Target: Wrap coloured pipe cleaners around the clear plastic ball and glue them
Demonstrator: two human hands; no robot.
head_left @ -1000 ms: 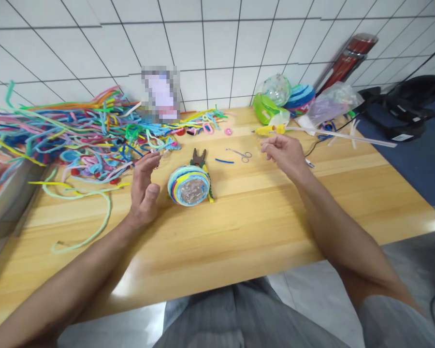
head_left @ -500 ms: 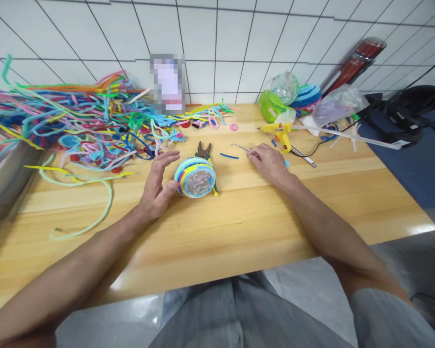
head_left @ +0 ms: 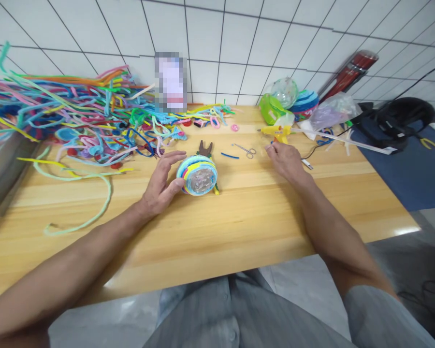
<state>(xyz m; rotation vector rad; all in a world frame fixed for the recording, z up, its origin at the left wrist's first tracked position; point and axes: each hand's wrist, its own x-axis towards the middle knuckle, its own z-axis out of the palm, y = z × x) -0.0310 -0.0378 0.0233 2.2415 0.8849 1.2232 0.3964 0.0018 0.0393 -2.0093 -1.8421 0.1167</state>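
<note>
My left hand [head_left: 162, 186] rests on the table with its fingers apart. Its thumb touches the left side of a round ball [head_left: 203, 181] wrapped in blue, yellow and pink pipe cleaners, with a clear shiny end facing me. Pliers [head_left: 205, 149] with brown jaws lie partly hidden behind the ball. My right hand [head_left: 288, 162] is at the handle of a yellow glue gun [head_left: 274, 130], fingers curled; what they hold, if anything, is hidden. Small scissors [head_left: 249, 152] lie free to the left of that hand, beside a short blue pipe cleaner piece [head_left: 229, 155].
A heap of colourful pipe cleaners [head_left: 94, 116] covers the back left. A phone-like screen [head_left: 171, 82], blurred, leans on the tiled wall. At the back right stand a clear ball [head_left: 284, 92], a green object [head_left: 271, 109], a blue-wrapped ball [head_left: 306, 102] and a plastic bag [head_left: 333, 111].
My right hand has let go of the scissors and moved right to the glue gun's handle. The left hand stays beside the wrapped ball. The whole view has shifted slightly.
</note>
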